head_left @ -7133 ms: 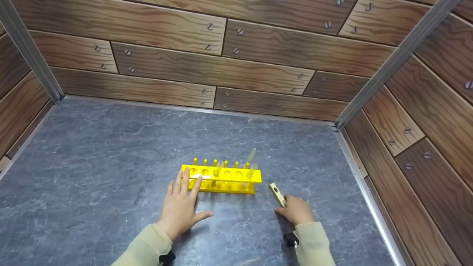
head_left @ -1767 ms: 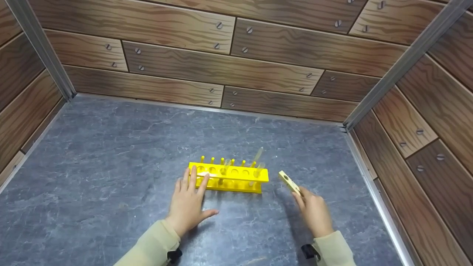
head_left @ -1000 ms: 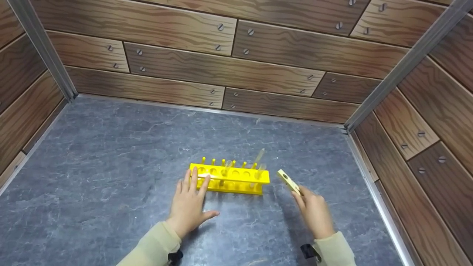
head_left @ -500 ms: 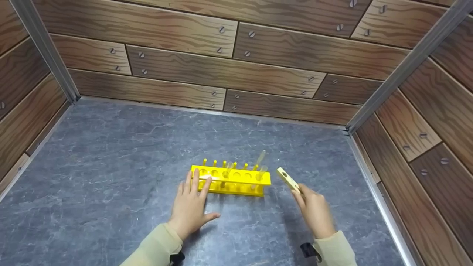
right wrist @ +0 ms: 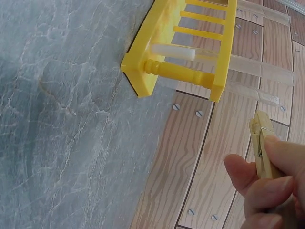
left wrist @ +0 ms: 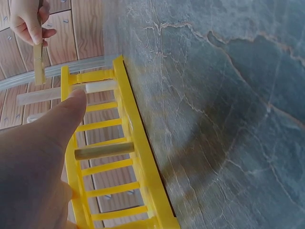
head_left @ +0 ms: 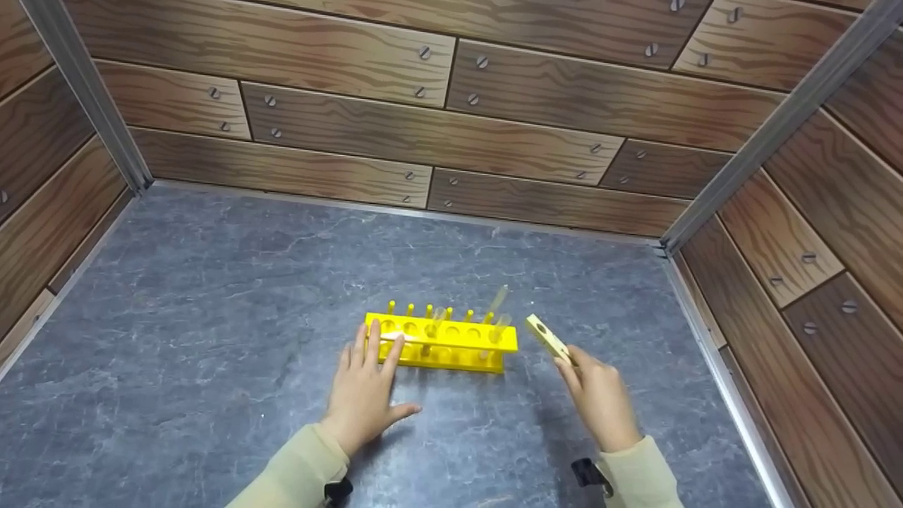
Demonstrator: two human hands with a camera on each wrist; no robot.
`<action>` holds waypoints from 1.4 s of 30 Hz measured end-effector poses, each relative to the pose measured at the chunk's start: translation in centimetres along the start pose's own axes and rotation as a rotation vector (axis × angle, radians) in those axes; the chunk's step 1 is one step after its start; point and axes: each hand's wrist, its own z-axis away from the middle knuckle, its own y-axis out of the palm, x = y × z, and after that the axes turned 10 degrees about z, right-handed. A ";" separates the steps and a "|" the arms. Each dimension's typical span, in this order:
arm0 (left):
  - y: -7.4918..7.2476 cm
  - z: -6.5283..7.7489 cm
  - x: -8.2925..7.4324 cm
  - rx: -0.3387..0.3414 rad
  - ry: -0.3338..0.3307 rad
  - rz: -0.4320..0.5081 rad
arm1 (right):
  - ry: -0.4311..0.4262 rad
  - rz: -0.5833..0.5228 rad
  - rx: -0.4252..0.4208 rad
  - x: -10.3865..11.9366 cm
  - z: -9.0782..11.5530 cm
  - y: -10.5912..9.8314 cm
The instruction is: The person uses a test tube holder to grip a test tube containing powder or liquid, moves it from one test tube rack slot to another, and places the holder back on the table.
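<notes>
My right grip (head_left: 600, 398) pinches a wooden clip (head_left: 547, 339) between thumb and fingers, holding it by its rear end. The clip's front end points forward and to my left, toward the yellow rack (head_left: 462, 343), and is near its right end without touching it. The rack stands upright on the table (head_left: 282, 282), between my two grips and a little farther forward. My left grip (head_left: 358, 398) has its fingers spread, their tips resting on the rack's left end, with the thumb held out to the side. One clear tube (head_left: 500, 327), white in its lower part, stands in the rack's rightmost hole, the hole nearest my clip. Another tube (head_left: 437, 319), with something brownish inside, stands in the third hole from the left. A third tube (head_left: 500, 299) sits on the rightmost peg at the back.
</notes>
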 end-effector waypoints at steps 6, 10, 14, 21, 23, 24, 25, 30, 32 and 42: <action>0.0 0.0 0.0 -0.013 0.000 0.008 | -0.010 -0.001 0.003 0.4 -0.2 -0.2; 0.1 0.1 0.0 -0.013 -0.002 0.027 | -0.009 -0.002 0.016 0.6 -0.3 -0.4; 0.1 0.1 0.0 -0.015 -0.002 0.019 | -0.011 -0.002 0.022 0.9 -0.4 -0.6; 0.0 0.1 0.0 -0.014 0.000 0.013 | -0.009 0.010 0.018 1.3 -0.6 -0.8; 0.0 0.1 0.0 -0.013 -0.001 0.012 | -0.011 0.014 0.015 1.4 -0.6 -0.8; 0.0 0.1 0.0 -0.012 -0.002 0.013 | -0.014 0.016 0.013 1.4 -0.6 -0.8; 0.0 0.1 0.0 -0.012 -0.003 0.014 | -0.019 0.019 0.008 1.4 -0.6 -0.8; 0.0 0.1 0.1 -0.020 0.002 0.002 | -0.043 0.024 -0.012 1.5 -0.7 -0.7; 0.0 0.1 0.1 -0.023 0.003 -0.002 | -0.048 0.024 -0.019 1.6 -0.7 -0.7; 0.1 0.1 0.0 -0.011 0.001 -0.027 | -0.033 0.028 -0.001 1.9 -0.8 -0.8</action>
